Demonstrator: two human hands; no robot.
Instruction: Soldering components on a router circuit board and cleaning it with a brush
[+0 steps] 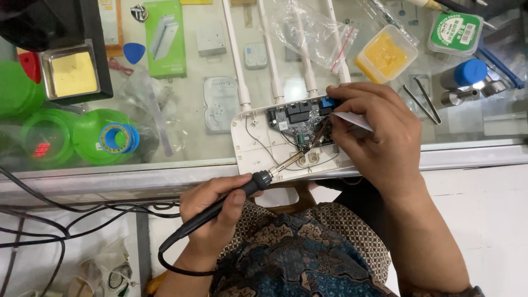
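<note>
I read this as the soldering step itself: my left hand (212,212) is wrapped shut around the black rubbery handle of the soldering iron (242,192), thumb on top, with the metal tip reaching up to the small dark circuit board (300,124) that sits inside the opened white plastic router shell (258,148). The shell lies on the glass counter (473,154) at its near edge, its four slim white antennas (275,55) pointing away from me. My right hand (379,135) bears down on the right end of the board, fingers curled close, pinching what looks like a slip of white paper or card (352,121); whether it also grips a wire I cannot tell, since the knuckles cover that spot. My judgement is that the next move calls for a steady tip on one joint and a firm brace from the right hand so the light, smooth shell does not slide on the glass. A blue-capped metal cylinder (467,74), a yellow tub of paste (385,55) and a green reel holder (107,137) stand well apart
</note>
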